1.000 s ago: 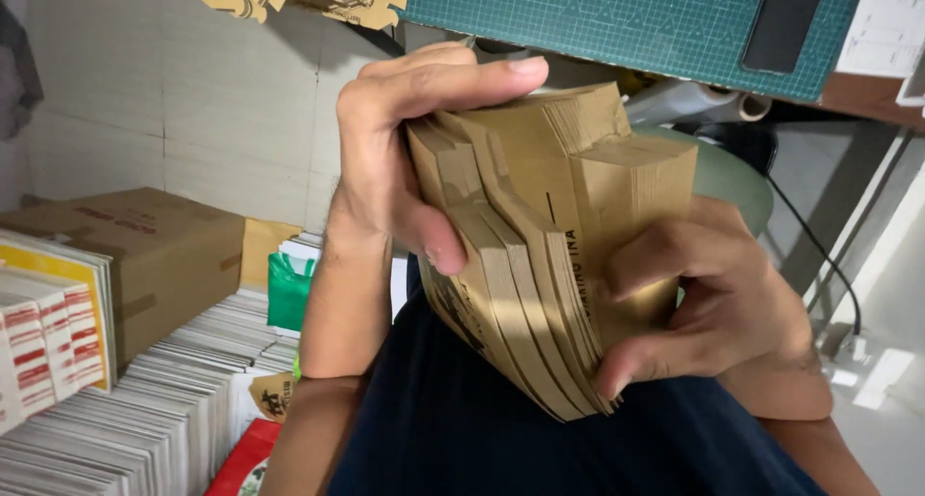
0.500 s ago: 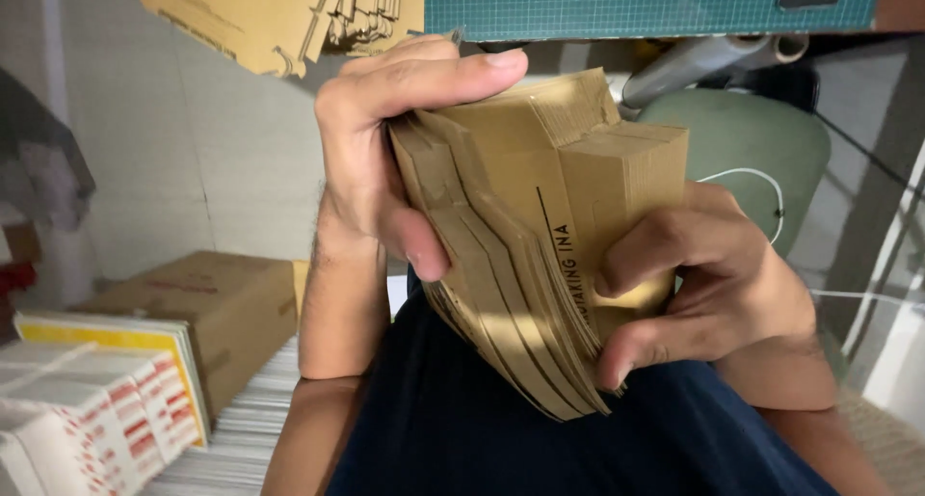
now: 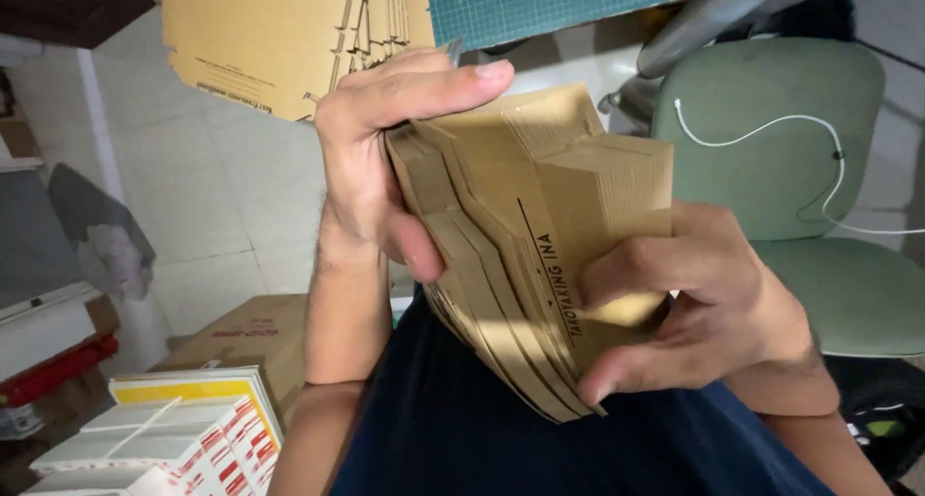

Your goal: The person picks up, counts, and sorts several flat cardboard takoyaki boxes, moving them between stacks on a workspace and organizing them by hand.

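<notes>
Lying at the far lower left: bundles of white flat packs with red markings (image 3: pixel 164 448), tied with pale string, a yellow-edged white pack (image 3: pixel 198 385) stacked just behind them. Sitting behind those, near the forearm: a closed brown carton (image 3: pixel 255 337) with dark print on its top face. Hanging along the upper edge, left of centre: flat brown cardboard sheets (image 3: pixel 260 33) with a line of small dark print, overlapping a green gridded cutting mat (image 3: pixel 549 0) beside them.

Gripping at centre: the left hand (image 3: pixel 385 159), clamped on the upper left edge of a thick stack of flat brown cardboard blanks (image 3: pixel 520 236), thumb stretching across the top, fingers curling down over the near side. Fanning slightly, the stack is tilting down toward the lap, above a dark blue garment (image 3: pixel 482 438), the front blank carrying a thin black line and a column of black lettering running along its length.

Pinching from the lower right: the right hand (image 3: pixel 703 313), closed on the same stack, fingers pressing the front face, thumb tip wrapping under the bottom edge.

Standing at the right, behind the hands: a pale green chair (image 3: pixel 800 168) with a white cable (image 3: pixel 761 130) draping across its backrest, and grey rolled tubes (image 3: pixel 713 19) leaning above it.
</notes>
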